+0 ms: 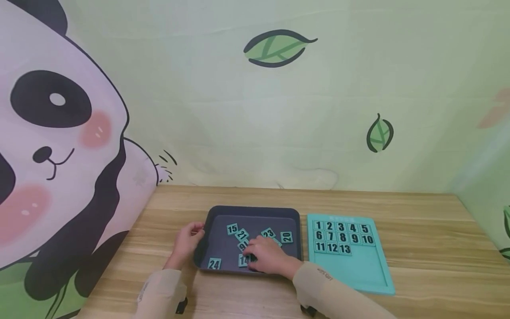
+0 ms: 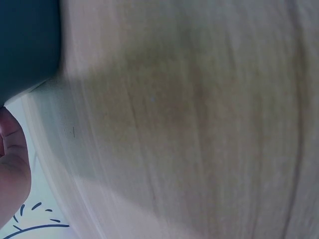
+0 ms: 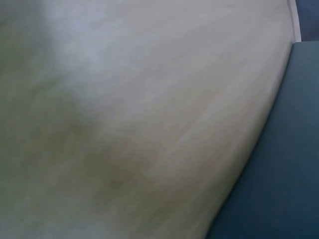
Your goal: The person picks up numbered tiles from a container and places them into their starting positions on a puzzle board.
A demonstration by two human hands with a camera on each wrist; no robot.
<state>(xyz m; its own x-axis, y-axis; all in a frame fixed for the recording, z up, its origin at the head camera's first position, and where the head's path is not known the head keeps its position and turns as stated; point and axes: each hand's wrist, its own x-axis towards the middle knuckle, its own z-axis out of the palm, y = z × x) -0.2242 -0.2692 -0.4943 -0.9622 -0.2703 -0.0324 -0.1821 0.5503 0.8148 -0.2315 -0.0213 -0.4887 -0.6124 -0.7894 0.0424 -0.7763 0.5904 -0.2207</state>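
Note:
A dark tray lies on the wooden table with several loose teal number tiles in it. My left hand grips the tray's left rim; in the left wrist view, part of that hand shows at the tray's edge. Over the tray, my right hand pinches the number tile 14 at its right side with thumb and finger. Tiles 15, 21, 23, 20 and 24 lie around it. The right hand partly covers some tiles.
Right of the tray lies a teal number board, its upper rows filled with tiles 1 to 13 in order. The right forearm crosses its lower left corner. Behind the wooden table stands a wall printed with a panda and leaves.

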